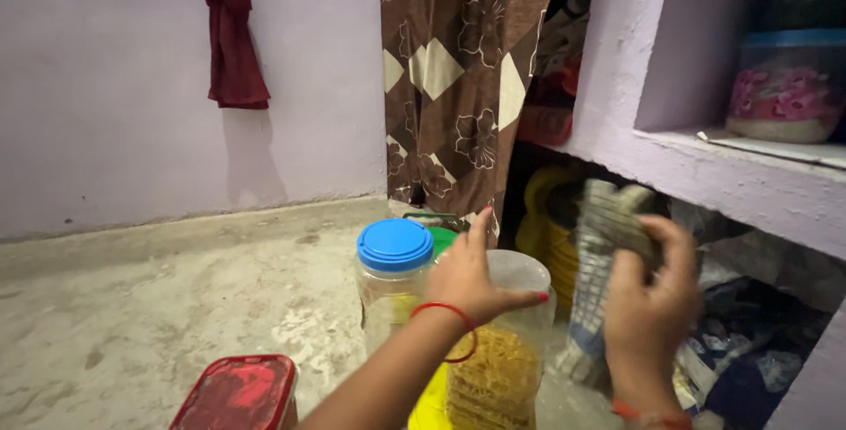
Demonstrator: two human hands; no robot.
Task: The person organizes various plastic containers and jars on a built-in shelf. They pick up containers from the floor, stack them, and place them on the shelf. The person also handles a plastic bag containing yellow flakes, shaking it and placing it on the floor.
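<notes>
My left hand [471,278] rests on the rim of a clear, lidless plastic jar [507,355] half filled with yellow fried noodle snack, fingers wrapped over its top. My right hand [648,302] is shut on a bunched grey checked cloth [604,236], blurred with motion, held just right of the jar in front of the lower shelf. A clear jar with a blue lid [395,276] stands right behind my left hand. A green lid [443,238] peeks out between the two jars.
A red-lidded container [238,392] sits on the concrete floor at the bottom left. A built-in lilac shelf [731,179] holds a floral container [787,86] above and bags below. A brown patterned curtain [458,77] and a dark red garment [231,33] hang on the wall.
</notes>
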